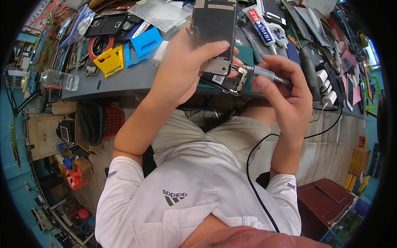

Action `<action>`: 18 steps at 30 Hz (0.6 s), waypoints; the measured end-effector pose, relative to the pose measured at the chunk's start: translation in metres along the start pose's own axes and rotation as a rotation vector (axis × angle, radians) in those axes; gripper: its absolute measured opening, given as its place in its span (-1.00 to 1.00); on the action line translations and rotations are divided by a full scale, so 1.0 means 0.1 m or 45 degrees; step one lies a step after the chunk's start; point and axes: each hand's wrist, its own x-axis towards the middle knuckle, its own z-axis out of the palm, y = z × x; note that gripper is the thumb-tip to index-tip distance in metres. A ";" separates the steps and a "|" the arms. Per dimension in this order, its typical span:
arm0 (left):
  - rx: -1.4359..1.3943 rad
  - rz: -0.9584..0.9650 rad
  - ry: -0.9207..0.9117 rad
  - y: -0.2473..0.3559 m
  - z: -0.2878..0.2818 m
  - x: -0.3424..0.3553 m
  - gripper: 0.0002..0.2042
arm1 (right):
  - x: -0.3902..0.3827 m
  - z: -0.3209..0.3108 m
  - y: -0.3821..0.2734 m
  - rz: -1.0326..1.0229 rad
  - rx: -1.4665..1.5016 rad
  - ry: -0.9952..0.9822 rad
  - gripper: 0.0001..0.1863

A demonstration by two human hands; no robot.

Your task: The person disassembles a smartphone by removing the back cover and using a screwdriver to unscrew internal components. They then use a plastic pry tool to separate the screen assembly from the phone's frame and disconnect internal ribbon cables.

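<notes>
My left hand (182,70) grips a black phone screen panel (211,29), raised with its thumb across the lower part and fingertips round the right edge. Beneath it an opened phone body (220,80), with its inner parts showing, sits on a green mat (246,53); the panel partly hides it. My right hand (285,93) holds a silver pen-like screwdriver (266,73) between thumb and fingers, its front end at the phone body's right end. Whether the tip touches it I cannot tell.
Yellow (108,62) and blue (144,43) stands, glue tubes (260,27) and clutter crowd the desk (103,87). A clear bottle (66,82) is left, a power strip (335,82) with cable right. A red basket (113,122) stands below.
</notes>
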 end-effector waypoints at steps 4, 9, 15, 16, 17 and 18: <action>0.034 0.007 0.003 -0.02 0.01 0.03 -0.68 | 0.01 -0.02 0.02 -0.010 -0.012 0.008 -0.65; 0.058 0.038 0.006 -0.06 0.02 0.06 -0.68 | 0.04 0.02 0.09 -0.076 0.009 0.058 -0.66; 0.098 0.079 0.006 -0.08 0.02 0.08 -0.68 | 0.05 -0.02 0.08 0.030 0.028 0.043 -0.61; 0.109 0.085 0.013 -0.09 0.02 0.07 -0.68 | 0.06 -0.10 0.07 0.190 0.043 0.008 -0.58; 0.122 0.092 0.018 -0.10 0.03 0.08 -0.68 | 0.07 -0.11 0.08 0.210 0.056 0.001 -0.57; 0.134 0.099 0.022 -0.11 0.03 0.08 -0.68 | 0.07 -0.12 0.08 0.230 0.069 -0.004 -0.55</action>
